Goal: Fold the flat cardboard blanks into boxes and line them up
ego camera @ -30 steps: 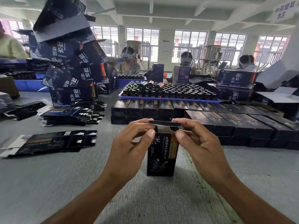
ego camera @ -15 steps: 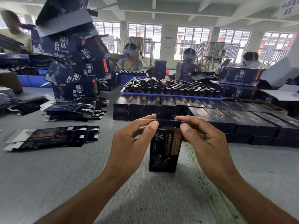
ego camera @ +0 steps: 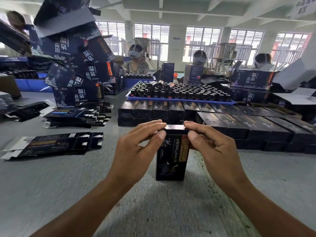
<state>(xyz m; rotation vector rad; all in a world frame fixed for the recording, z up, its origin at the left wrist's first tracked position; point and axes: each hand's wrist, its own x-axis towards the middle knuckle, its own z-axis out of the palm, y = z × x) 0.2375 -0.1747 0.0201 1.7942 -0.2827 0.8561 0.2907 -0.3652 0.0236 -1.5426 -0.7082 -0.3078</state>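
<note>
A small dark box [ego camera: 171,161] is standing upright on the grey table [ego camera: 51,185], in the middle and near to the person. Its top flap [ego camera: 175,127] is lying flat across the top. The left hand [ego camera: 136,147] is pinching the left end of this flap between thumb and fingers, and the right hand [ego camera: 212,146] is pinching the right end in the same way; the box is sitting between the two hands.

Just behind the box, rows of finished boxes [ego camera: 222,120] are lying side by side and running to the right. Behind them a blue tray [ego camera: 179,100] is holding many dark bottles [ego camera: 179,93]. On the left, flat blanks [ego camera: 54,144] are lying near, a thicker stack of blanks [ego camera: 73,116] is lying farther, and a pile of big cartons [ego camera: 77,69] is leaning behind it. Three people with headsets [ego camera: 136,60] are sitting at the far side.
</note>
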